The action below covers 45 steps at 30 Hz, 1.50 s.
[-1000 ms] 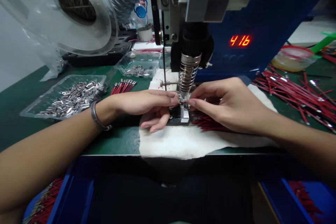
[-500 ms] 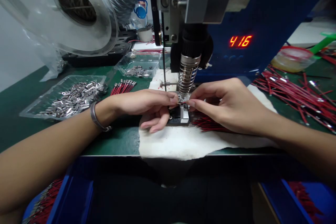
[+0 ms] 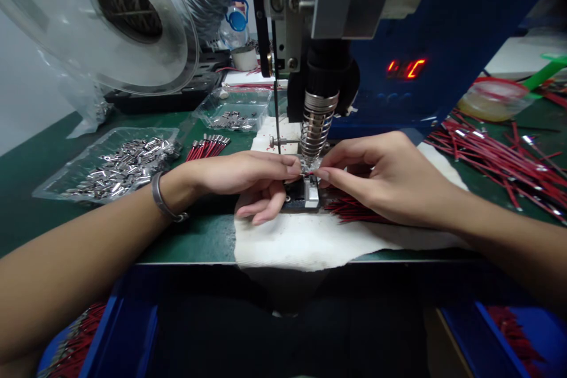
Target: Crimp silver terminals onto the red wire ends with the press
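My left hand pinches with thumb and forefinger at the left of the small metal die block; the tiny piece in its tips is too small to make out. Its other fingers curl loosely below. From the right, my right hand pinches a thin red wire, its end running toward the left fingertips. Directly above both fingertips stands the spring-wrapped ram of the blue press machine. A bundle of red wires lies under my right hand on a white cloth.
At left a clear tray holds many small metal terminals, with a second tray behind. Tipped wires lie beside them. A wire pile and a round tub are at right. A large clear reel hangs upper left.
Both hands hold nearly the same pose at the die. The red display's digits look different, now only partly lit.
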{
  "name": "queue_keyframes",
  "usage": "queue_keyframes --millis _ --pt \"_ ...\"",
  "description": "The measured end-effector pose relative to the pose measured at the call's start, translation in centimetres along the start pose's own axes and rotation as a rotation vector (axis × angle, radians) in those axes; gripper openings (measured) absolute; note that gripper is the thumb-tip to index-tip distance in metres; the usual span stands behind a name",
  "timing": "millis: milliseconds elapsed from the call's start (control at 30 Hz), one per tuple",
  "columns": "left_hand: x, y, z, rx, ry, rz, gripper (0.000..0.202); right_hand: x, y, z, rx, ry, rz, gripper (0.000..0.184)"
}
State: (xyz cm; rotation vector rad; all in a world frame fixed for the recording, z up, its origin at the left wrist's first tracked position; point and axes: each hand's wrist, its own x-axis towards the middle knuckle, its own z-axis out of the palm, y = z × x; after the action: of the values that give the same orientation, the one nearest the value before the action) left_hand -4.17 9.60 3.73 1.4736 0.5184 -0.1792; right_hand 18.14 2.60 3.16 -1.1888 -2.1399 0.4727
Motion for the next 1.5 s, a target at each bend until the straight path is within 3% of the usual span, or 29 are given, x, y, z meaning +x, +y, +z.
queue_keyframes --millis 1500 --pt "-0.07 -0.02 -0.01 0.049 0.014 -0.011 0.042 -0.11 -0.15 -0.1 0.025 -0.026 0.036 0.016"
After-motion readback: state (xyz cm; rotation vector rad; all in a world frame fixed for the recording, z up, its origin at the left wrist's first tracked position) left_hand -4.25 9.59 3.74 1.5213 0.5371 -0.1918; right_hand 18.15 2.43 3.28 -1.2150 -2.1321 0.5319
